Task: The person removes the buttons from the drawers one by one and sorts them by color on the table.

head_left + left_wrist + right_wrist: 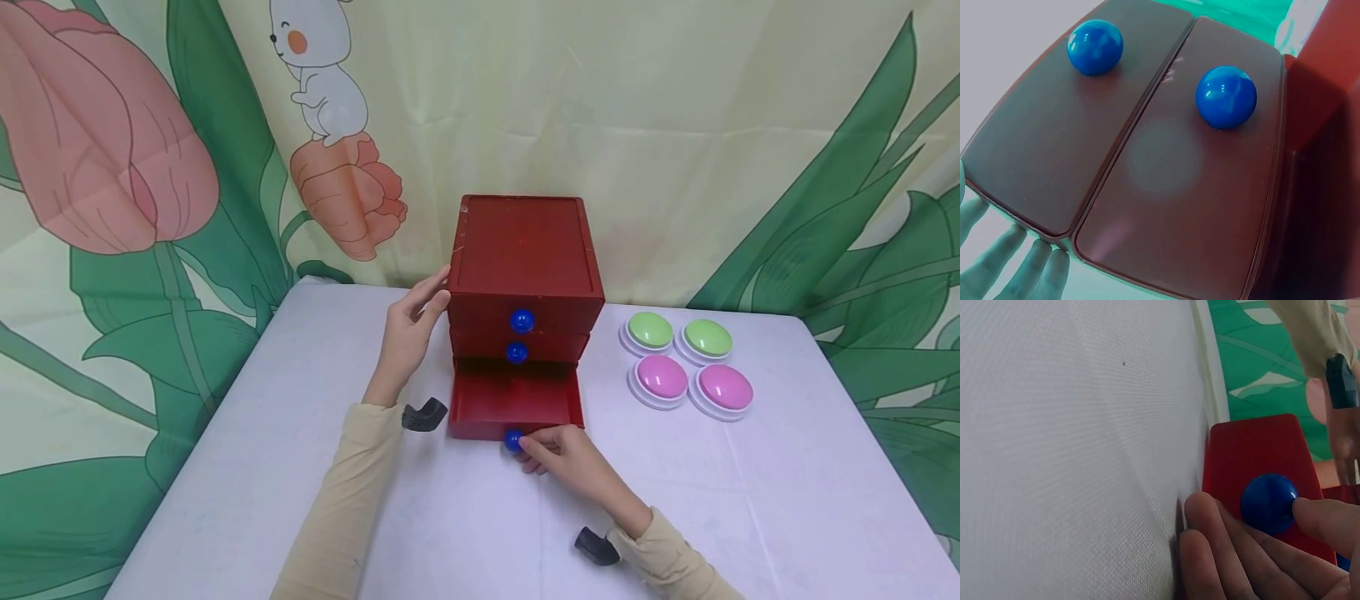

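Note:
A small red cabinet (525,250) with three drawers stands on the table. Its bottom drawer (517,396) is pulled out and its bare inside shows. The two upper drawers, each with a round blue knob, are closed. My right hand (573,462) pinches the bottom drawer's blue knob (1269,504) between thumb and fingers. At the cabinet's left side, my left hand (408,337) rests with fingers extended against the wall near the top front corner. In the left wrist view, its fingers (1032,269) lie along the edge of the upper drawer fronts.
Right of the cabinet sit two green push buttons (650,330) and two pink push buttons (662,376) on white bases. A printed curtain (637,167) hangs close behind the cabinet. The table has a white cloth (225,467). Black camera mounts (424,415) stick out from both wrists.

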The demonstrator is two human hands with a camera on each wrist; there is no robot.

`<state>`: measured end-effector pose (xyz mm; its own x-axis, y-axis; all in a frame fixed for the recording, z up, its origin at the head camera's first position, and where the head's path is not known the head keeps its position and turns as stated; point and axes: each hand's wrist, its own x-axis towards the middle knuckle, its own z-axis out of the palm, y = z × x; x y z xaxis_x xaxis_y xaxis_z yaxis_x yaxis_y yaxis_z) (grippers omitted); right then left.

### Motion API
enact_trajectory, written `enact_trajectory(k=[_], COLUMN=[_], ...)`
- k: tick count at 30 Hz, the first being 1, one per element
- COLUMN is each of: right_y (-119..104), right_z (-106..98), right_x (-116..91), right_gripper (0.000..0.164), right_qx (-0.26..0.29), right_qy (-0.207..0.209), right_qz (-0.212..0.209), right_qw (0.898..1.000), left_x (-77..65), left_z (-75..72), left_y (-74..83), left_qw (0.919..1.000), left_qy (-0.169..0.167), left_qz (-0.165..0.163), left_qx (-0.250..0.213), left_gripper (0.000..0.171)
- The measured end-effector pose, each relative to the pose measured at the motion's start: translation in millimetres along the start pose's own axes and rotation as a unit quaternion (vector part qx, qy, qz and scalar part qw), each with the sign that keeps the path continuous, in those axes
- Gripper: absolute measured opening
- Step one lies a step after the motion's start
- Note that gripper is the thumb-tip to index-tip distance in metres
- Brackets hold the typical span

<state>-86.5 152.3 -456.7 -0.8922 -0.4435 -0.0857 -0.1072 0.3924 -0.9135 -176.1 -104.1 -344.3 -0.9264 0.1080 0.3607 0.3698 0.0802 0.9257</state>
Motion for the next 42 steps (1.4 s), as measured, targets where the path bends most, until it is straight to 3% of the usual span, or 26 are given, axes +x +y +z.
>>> enact_trajectory(k=[21,28,33,42], right_y=[7,-12,10,10], right_z=[-3,-5,-5,-9], right_x=[13,13,24,32], right_gripper=[0.027,0.024,0.026,0.027], right_qx=[0.002,0.002,0.011,0.010], right_qy=[0.008,0.017,0.025,0.024], right_qz=[-0.001,0.001,-0.004,0.005], right_qw=[1.000,1.000,1.000,1.000], left_x=[0.2,0.4,0.3,0.1], left_z=[0.1,-0.1,-0.3,0.4], left_y=[-1.5,-1.8,-2.3,-0.1], left_qw=[1.0000,1.0000,1.0000,1.0000], left_qy=[0.001,0.001,0.000,0.002], left_qz=[0.003,0.002,0.004,0.003], left_qx=[0.000,0.000,0.003,-0.003], left_gripper=[0.045,0.045,0.045,0.045])
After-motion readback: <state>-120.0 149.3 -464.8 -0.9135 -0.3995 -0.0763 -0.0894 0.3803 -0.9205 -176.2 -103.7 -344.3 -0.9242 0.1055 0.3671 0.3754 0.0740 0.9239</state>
